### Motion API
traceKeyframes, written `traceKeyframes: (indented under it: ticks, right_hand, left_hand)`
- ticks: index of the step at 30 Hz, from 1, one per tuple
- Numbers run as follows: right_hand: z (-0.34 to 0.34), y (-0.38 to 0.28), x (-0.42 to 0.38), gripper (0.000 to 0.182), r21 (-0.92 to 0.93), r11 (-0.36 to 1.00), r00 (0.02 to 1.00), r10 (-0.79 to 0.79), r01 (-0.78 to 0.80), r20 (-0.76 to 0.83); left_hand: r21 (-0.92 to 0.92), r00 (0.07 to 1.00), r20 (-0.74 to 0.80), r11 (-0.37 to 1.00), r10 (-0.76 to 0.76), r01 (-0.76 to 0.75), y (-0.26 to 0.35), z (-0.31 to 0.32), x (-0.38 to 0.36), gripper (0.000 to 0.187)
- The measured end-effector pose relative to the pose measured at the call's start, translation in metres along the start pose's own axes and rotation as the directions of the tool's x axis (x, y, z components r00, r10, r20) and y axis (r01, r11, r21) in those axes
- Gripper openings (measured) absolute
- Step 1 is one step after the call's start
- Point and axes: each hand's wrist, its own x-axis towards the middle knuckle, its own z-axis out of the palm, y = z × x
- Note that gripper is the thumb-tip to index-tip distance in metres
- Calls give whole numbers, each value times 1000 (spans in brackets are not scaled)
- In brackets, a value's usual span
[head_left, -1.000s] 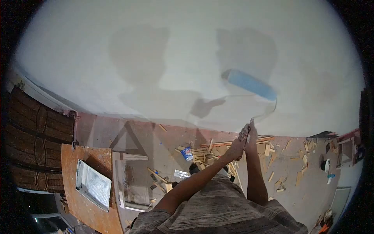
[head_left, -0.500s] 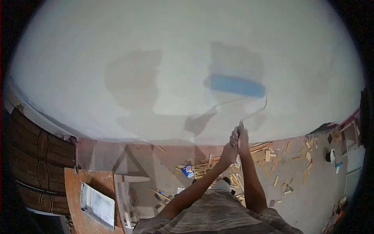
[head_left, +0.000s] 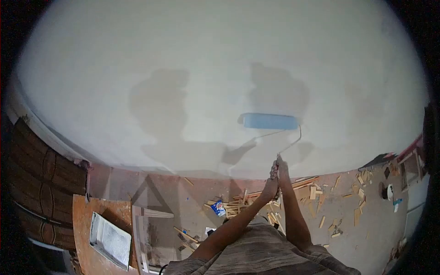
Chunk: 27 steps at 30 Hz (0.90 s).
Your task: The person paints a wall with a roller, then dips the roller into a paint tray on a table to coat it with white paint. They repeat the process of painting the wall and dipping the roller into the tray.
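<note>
The left hand (head_left: 273, 173) and right hand (head_left: 283, 168) are wrapped together round the paint roller (head_left: 270, 121) by its handle, mostly hidden. Its blue cover sits twelve o'clock of them at the wall (head_left: 220, 41), contact unclear, long axis nearly nine to three o'clock.

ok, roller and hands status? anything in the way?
Left hand and right hand closed together, holding the blue roller. Roller up at the wall, roughly level. No obstruction seen there; wood scraps on the floor below.
</note>
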Motion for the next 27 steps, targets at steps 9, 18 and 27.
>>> traceKeyframes:
  ticks: [9,18,27]
  right_hand:
    - [69,-145,-37,47,-298,813,865,-453,500,217]
    - [78,-113,10,28,-667,352,666,-685,657,295]
    - [-46,193,109,49,-423,901,972,-178,99,-151]
  left_hand:
    - [17,991,89,995,98,-100,134,-33,96,57]
    - [-40,978,-16,977,209,-209,129,-60,106,59]
    - [-419,711,370,575,-598,703,-65,-37,-59,64]
